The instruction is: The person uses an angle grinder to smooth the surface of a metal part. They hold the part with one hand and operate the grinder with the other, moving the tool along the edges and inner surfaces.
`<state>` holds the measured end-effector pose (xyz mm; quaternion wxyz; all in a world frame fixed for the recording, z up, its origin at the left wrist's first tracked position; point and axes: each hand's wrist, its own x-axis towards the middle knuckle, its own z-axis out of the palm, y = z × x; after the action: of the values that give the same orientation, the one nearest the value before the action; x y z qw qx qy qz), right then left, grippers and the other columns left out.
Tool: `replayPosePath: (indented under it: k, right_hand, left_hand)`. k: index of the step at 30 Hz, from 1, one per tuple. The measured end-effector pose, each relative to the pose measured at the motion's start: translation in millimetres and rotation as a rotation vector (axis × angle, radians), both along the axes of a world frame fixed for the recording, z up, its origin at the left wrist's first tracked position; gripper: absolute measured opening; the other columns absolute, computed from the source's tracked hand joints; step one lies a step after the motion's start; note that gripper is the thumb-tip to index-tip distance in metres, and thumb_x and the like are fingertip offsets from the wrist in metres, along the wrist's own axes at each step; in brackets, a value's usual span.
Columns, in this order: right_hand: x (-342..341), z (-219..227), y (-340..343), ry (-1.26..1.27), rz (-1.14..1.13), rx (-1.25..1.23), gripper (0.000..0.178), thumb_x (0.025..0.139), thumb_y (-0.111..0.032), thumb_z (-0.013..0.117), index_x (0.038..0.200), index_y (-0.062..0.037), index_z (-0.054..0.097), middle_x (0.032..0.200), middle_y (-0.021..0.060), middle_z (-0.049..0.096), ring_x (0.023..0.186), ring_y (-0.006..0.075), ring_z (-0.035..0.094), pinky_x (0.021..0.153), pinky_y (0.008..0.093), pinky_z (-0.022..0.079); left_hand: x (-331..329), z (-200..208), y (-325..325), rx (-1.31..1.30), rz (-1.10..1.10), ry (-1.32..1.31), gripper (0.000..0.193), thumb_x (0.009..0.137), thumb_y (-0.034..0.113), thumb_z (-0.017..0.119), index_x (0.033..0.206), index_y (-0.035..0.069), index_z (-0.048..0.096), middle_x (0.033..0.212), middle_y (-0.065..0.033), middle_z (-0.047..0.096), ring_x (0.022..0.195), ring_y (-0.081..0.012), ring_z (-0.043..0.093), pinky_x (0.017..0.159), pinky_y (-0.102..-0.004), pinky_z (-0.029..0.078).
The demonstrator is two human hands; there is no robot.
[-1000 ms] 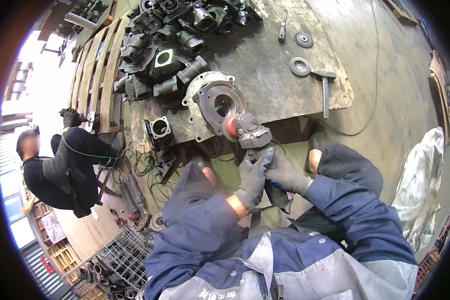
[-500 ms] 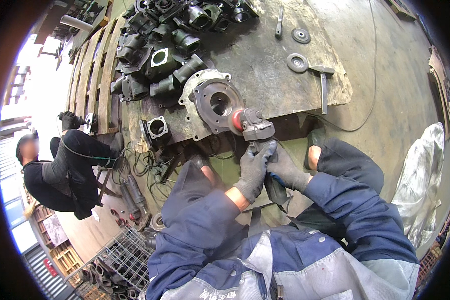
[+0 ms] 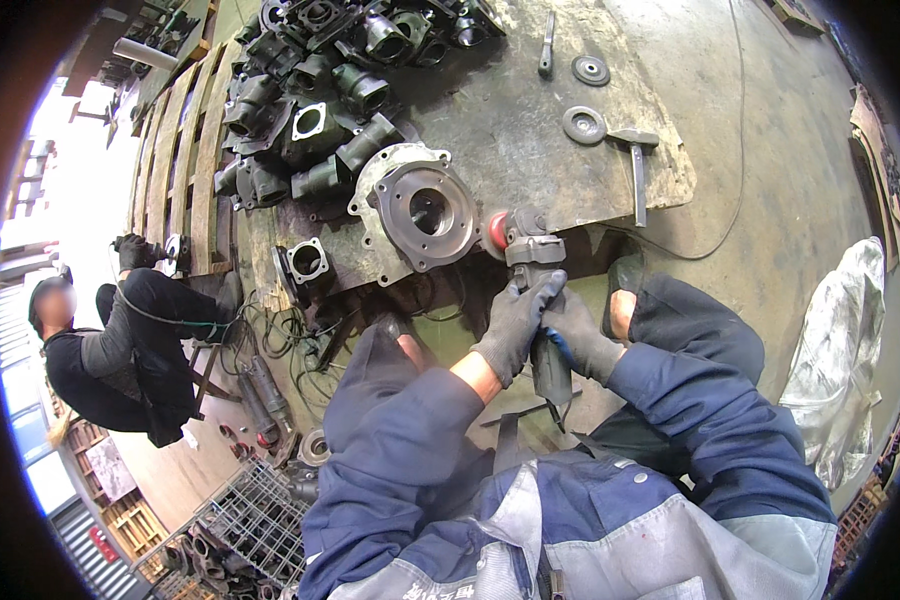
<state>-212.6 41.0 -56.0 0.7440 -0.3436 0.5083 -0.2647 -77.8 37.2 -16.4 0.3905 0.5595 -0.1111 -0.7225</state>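
Observation:
In grey work gloves, both my hands grip an angle grinder [image 3: 536, 252]. My left hand [image 3: 513, 325] wraps round the body just behind the grinder's head. My right hand [image 3: 578, 335] closes round the body from the right side. The red disc [image 3: 497, 230] at the tool's head stands a little apart from the right edge of a round metal flange [image 3: 395, 208]. That flange is a dark ring with a large centre hole, lying on a paler plate with bolt holes near the bench edge.
Dark castings [image 3: 315, 120] heap at the far left of the worn workbench [image 3: 510, 150]. A hammer [image 3: 639, 180], grinding discs [image 3: 584, 125] and a slim tool [image 3: 547, 45] lie farther right. At left, a co-worker [image 3: 120, 350] sits near a wooden pallet [image 3: 175, 150]. A wire basket [image 3: 255, 515] stands lower left.
The grinder has shifted right, away from the flange, and its disc now turns more sideways. Both my hands moved with it, still gripping. The bench appears slightly shifted in view.

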Motion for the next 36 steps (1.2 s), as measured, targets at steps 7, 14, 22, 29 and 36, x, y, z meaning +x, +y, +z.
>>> replayPosePath:
  k: [7, 14, 22, 29, 36]
  right_hand:
    - [-5, 9, 7, -0.112, 0.142, 0.043, 0.046, 0.088, -0.005, 0.069, 0.132, 0.001, 0.058, 0.125, 0.0102, 0.067, 0.115, 0.0197, 0.064, 0.102, 0.0369, 0.052]
    - [-2, 3, 15, -0.135, 0.171, 0.065, 0.05, 0.085, -0.009, 0.071, 0.132, 0.0015, 0.059, 0.122, 0.0105, 0.068, 0.113, 0.0181, 0.063, 0.101, 0.0354, 0.052]
    - [6, 9, -2, -0.18, 0.151, 0.041, 0.045, 0.089, -0.012, 0.067, 0.133, -0.0003, 0.061, 0.123, 0.009, 0.068, 0.113, 0.0172, 0.063, 0.101, 0.0342, 0.051]
    - [10, 1, -21, -0.227, 0.126, -0.055, 0.038, 0.091, -0.015, 0.066, 0.128, -0.0022, 0.064, 0.118, 0.0084, 0.069, 0.104, 0.0151, 0.065, 0.092, 0.0342, 0.054]
    - [8, 7, -30, -0.138, 0.208, -0.103, 0.032, 0.094, -0.019, 0.066, 0.122, -0.0026, 0.065, 0.117, 0.0102, 0.069, 0.103, 0.0152, 0.066, 0.088, 0.0349, 0.056]
  left_hand:
    - [2, 10, 21, 0.012, 0.072, -0.075, 0.043, 0.099, 0.032, 0.078, 0.129, 0.005, 0.064, 0.113, -0.0032, 0.07, 0.101, -0.012, 0.065, 0.09, -0.0295, 0.052]
    - [2, 9, 35, -0.004, 0.084, -0.142, 0.039, 0.098, 0.031, 0.079, 0.126, 0.006, 0.066, 0.113, -0.0025, 0.071, 0.1, -0.0115, 0.065, 0.088, -0.0298, 0.053]
    - [9, 4, 13, -0.03, 0.12, -0.163, 0.041, 0.097, 0.031, 0.081, 0.121, 0.001, 0.067, 0.106, -0.0044, 0.072, 0.093, -0.0119, 0.066, 0.086, -0.0301, 0.054]
    - [13, 4, -4, -0.078, 0.083, -0.119, 0.041, 0.099, 0.033, 0.079, 0.123, 0.002, 0.067, 0.108, -0.0046, 0.072, 0.096, -0.0118, 0.065, 0.088, -0.0301, 0.053]
    - [14, 0, -6, -0.069, 0.081, -0.153, 0.044, 0.1, 0.036, 0.077, 0.124, 0.0, 0.066, 0.108, -0.0064, 0.071, 0.096, -0.0133, 0.065, 0.088, -0.0312, 0.054]
